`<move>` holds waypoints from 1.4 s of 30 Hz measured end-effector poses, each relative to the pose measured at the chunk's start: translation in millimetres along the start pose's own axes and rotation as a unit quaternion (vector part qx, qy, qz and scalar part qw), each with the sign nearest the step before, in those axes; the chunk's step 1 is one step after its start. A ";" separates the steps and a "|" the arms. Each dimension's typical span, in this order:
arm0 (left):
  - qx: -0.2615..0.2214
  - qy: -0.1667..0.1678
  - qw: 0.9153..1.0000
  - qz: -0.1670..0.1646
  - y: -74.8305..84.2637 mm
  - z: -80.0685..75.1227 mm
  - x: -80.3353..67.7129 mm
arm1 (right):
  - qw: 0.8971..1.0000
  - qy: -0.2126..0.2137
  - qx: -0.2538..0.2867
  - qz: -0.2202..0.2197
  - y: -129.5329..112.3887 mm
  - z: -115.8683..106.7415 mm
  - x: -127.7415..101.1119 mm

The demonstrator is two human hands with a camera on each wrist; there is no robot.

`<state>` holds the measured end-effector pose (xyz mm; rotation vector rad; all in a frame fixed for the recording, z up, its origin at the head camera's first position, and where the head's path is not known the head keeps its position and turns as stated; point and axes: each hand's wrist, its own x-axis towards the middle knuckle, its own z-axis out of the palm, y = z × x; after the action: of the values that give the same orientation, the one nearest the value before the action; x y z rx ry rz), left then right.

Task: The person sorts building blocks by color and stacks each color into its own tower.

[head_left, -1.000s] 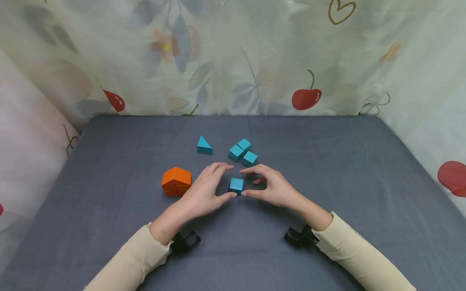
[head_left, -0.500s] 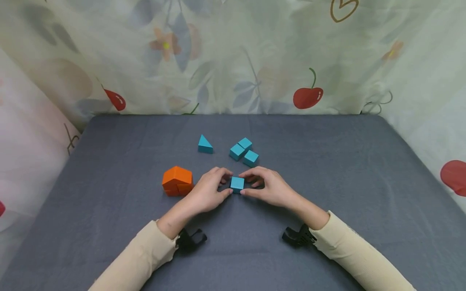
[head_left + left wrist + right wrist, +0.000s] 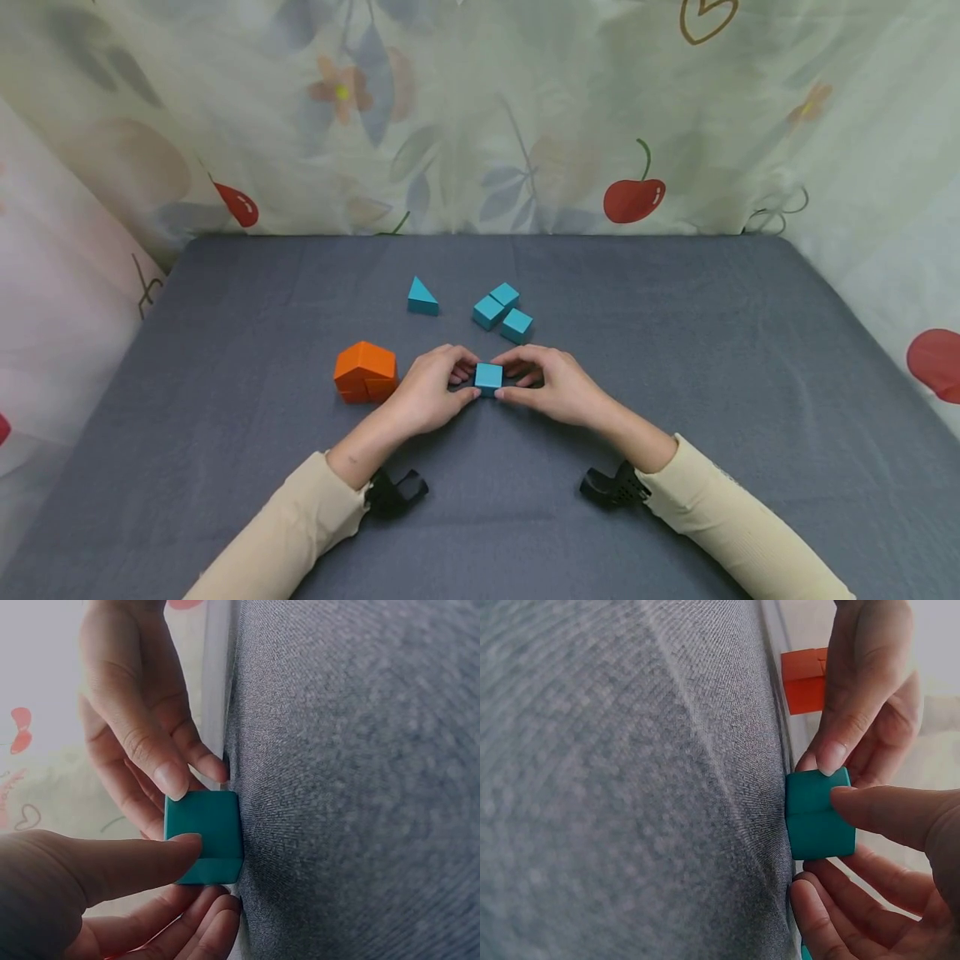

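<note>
Between the two hands a small blue cube (image 3: 488,377) sits on the grey cloth, its top face bare in the head view. My left hand (image 3: 435,387) holds it from the left, with the thumb (image 3: 161,861) against its near face and the other fingers curled toward its far side. From the right, my right hand (image 3: 546,382) pinches the same block, its thumb (image 3: 881,812) near the lower right corner. The wrist views show the block (image 3: 214,821) resting against the cloth, both thumbs on one face; the far fingertips are partly hidden.
An orange block shape (image 3: 365,372) made of fitted pieces stands just left of the left hand. Farther back lie a blue triangular block (image 3: 423,298) and three blue cubes (image 3: 489,312) grouped together. A patterned curtain (image 3: 450,125) rises behind the grey cloth-covered table (image 3: 712,350).
Both hands have closed in on the cube from their wider spread a second ago; the left fingers curled and moved right. Over the last half second hardly anything differs.
</note>
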<state>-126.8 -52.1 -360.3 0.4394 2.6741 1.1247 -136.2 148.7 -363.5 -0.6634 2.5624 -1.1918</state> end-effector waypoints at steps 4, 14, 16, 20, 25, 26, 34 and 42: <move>0.000 0.000 1.000 -0.001 0.9 1.7 1.1 | 1.000 0.000 0.005 0.003 2.3 -0.4 -0.3; -0.003 -0.002 1.000 -0.003 9.7 6.5 8.3 | 0.999 0.006 0.035 0.012 6.6 -8.8 -5.4; 0.001 -0.002 1.000 -0.001 11.2 8.0 9.9 | 0.999 0.005 0.044 0.015 8.3 -10.6 -6.1; 0.000 -0.004 1.000 0.005 14.6 10.6 12.6 | 0.998 0.007 0.053 0.022 11.7 -13.8 -8.0; -0.003 0.001 1.000 0.013 17.7 14.8 16.8 | 0.998 0.011 0.060 0.031 16.0 -17.5 -10.9; -0.004 0.001 1.000 0.015 18.1 15.7 17.4 | 0.998 0.012 0.061 0.031 16.9 -18.1 -11.4; -0.010 -0.003 1.000 0.011 23.1 22.3 22.4 | 0.997 0.019 0.064 0.029 21.3 -22.8 -16.9; -0.004 -0.010 1.000 0.011 25.9 26.9 25.4 | 0.997 0.028 0.059 0.028 28.0 -26.0 -20.6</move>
<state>-137.5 -8.2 -362.0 0.4767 2.6528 1.1288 -137.0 191.9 -367.9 -0.5343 2.5136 -1.3497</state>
